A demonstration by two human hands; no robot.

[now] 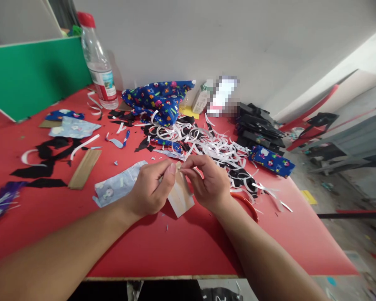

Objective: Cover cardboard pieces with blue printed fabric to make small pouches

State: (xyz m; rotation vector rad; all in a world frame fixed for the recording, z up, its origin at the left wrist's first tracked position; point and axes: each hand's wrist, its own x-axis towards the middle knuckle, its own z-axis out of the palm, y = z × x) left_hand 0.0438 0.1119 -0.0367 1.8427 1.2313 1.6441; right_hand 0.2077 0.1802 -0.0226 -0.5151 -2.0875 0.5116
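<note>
Clear plastic water bottle with red cap [97,62] stands upright near the green partition board [34,75]. Blue patterned fabric bundle [158,100] lies behind tangled white paper strips [207,144] on the red tabletop [175,246].

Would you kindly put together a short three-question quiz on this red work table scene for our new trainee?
1. True or false: both hands pinch the same small card piece.
2. Which stands at the back left of the red table? A) a plastic water bottle B) a kettle C) a lamp
3. What lies in a tangle just beyond the hands?

Key:
1. True: the left hand and right hand each pinch its top edge.
2. A.
3. White paper strips, mixed with black scraps; printed blue fabric lies behind them.
</note>
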